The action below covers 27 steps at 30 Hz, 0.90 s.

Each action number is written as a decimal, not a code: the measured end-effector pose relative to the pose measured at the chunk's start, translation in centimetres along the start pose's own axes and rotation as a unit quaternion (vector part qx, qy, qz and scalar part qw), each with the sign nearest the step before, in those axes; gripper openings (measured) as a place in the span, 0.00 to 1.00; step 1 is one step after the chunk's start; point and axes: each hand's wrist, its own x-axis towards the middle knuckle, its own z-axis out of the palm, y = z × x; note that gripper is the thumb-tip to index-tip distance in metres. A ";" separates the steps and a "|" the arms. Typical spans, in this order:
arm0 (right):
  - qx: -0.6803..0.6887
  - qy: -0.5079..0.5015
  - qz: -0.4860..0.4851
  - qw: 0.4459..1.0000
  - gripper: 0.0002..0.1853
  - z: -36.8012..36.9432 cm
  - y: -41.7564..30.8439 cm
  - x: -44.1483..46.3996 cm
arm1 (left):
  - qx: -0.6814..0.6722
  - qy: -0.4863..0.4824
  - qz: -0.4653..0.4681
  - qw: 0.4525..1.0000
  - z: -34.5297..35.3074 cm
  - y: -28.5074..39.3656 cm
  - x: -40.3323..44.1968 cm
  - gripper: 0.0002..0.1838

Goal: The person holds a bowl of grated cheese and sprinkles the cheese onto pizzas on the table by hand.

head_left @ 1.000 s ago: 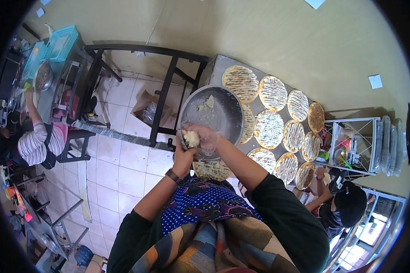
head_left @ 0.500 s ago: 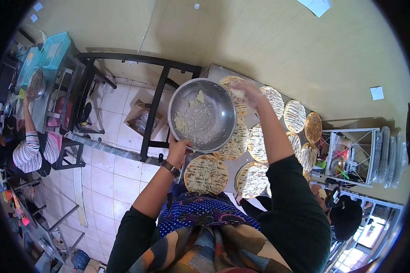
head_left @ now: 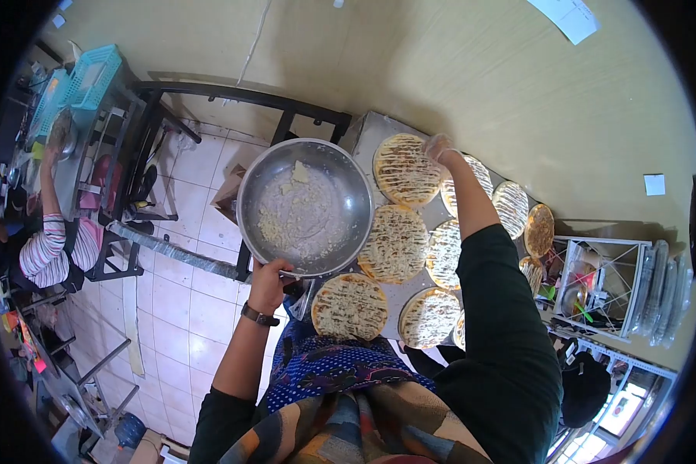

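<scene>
My left hand is closed on the near rim of a large metal bowl. Pale, crumbly shreds like grated cheese lie on the bowl's bottom, with a larger clump near its far side. My right hand, in a clear plastic glove, is at the right edge of the farthest pizza-like round. Its fingers look curled; whether they hold anything is hidden. Pale shreds and dark stripes cover that round, another beside the bowl and one at the near edge.
More rounds lie on the grey metal table, among them a browner one at the right. A black metal frame stands left of the bowl. At the right is a white wire rack. Another person works at far left.
The bowl has moved left with my left hand, uncovering more of the rounds. My right hand has shifted slightly right, from over the farthest round to its right edge.
</scene>
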 end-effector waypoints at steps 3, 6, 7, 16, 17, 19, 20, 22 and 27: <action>0.127 0.031 0.058 0.990 0.09 -2.4 -1.7 -0.6 | -0.002 0.008 0.002 1.000 -0.4 0.8 -0.5 0.27; 0.113 0.011 -0.133 0.985 0.11 -3.9 -3.5 -0.5 | -0.016 0.013 0.019 1.000 -1.1 0.9 -0.8 0.26; 0.113 0.010 -0.132 0.985 0.11 -4.2 -4.0 -0.7 | -0.016 0.013 0.018 1.000 -1.3 0.9 -0.9 0.26; 0.275 -0.116 -0.058 0.953 0.14 -4.1 -7.8 -5.9 | -0.042 0.009 0.000 0.999 -2.8 0.9 -1.6 0.30; 0.221 -0.121 -0.049 0.966 0.11 -3.8 -7.7 -6.3 | -0.044 0.014 -0.002 0.999 -2.7 1.0 -1.9 0.30; 0.165 -0.127 -0.041 0.977 0.09 -3.6 -7.0 -6.6 | -0.047 0.019 -0.004 0.999 -2.6 1.2 -2.3 0.30; 0.084 -0.108 -0.086 0.987 0.10 -3.3 -6.2 -6.6 | -0.038 0.021 0.002 0.999 -2.5 1.2 -2.4 0.29; 0.002 -0.089 -0.132 0.987 0.12 -2.3 -4.1 -6.2 | -0.029 0.023 0.008 0.999 -2.8 1.2 -2.5 0.28; 0.047 0.005 0.114 0.992 0.13 -2.1 -0.5 -3.3 | -0.032 0.021 0.006 0.999 -3.4 0.8 -2.3 0.29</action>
